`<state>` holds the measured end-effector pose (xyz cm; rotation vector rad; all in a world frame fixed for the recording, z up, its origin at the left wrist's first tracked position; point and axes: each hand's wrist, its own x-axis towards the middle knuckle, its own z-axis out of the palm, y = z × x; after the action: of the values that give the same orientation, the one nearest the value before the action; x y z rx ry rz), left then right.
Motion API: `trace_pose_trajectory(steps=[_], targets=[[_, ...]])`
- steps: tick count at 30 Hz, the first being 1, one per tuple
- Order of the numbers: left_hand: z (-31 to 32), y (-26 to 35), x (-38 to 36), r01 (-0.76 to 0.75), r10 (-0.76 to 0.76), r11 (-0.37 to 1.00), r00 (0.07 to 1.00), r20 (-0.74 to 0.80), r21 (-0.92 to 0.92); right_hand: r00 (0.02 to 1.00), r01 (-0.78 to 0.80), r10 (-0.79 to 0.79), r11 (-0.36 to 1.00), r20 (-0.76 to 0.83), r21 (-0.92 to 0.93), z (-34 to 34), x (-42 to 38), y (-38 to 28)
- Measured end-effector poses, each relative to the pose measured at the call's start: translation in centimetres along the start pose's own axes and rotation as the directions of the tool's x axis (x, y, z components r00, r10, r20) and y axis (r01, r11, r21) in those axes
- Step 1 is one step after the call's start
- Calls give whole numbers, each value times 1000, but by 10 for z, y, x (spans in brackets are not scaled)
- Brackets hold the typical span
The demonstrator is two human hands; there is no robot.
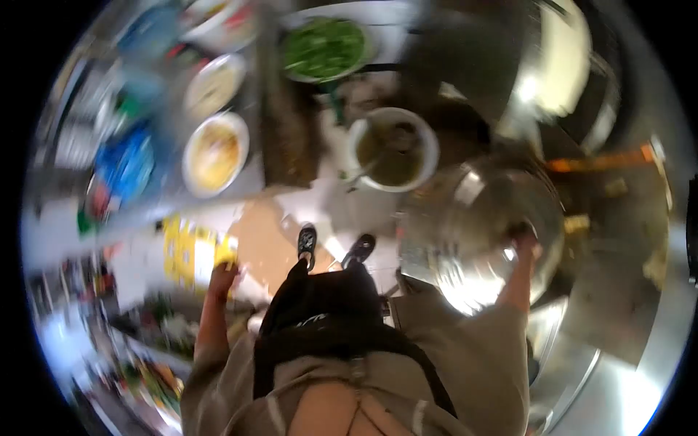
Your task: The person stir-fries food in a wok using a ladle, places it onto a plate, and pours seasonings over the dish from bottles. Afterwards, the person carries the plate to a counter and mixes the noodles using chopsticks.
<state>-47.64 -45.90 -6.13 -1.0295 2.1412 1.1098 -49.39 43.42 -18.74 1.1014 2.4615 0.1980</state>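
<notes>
My right hand (526, 241) is closed at the top of a large, shiny, round metal lid (472, 218), on what looks like its small dark knob. The lid reflects the light strongly, and its lower right part lies behind my forearm. My left hand (225, 276) hangs out at my left side, over the floor near a yellow patterned box or sheet (190, 251). Motion smears its fingers, so I cannot make out whether they hold anything.
A white bucket (430, 156) of dark liquid with a ladle stands ahead. Chopped greens fill a bowl (323, 48) at the back. The left counter carries a bowl of yellow food (216, 154), a pale-filled bowl (215, 86) and a blue plastic bag (125, 163). A metal worktop (611, 291) lies right.
</notes>
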Motion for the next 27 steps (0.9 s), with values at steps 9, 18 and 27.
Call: trace_pose_trajectory(steps=[9, 18, 27], targets=[[-7, 125, 90, -46, 213, 224, 977, 3, -973, 716, 575, -255, -311, -649, 757, 29, -192, -76], [-36, 128, 185, 315, 348, 14, 888, 300, -949, 861, 50, -356, 769, 363, 637, 35, -468, -121], [-83, 65, 198, 467, 503, 37, 755, 420, -884, 766, 456, -620, 337, -170, 824, -93, -544, -359]])
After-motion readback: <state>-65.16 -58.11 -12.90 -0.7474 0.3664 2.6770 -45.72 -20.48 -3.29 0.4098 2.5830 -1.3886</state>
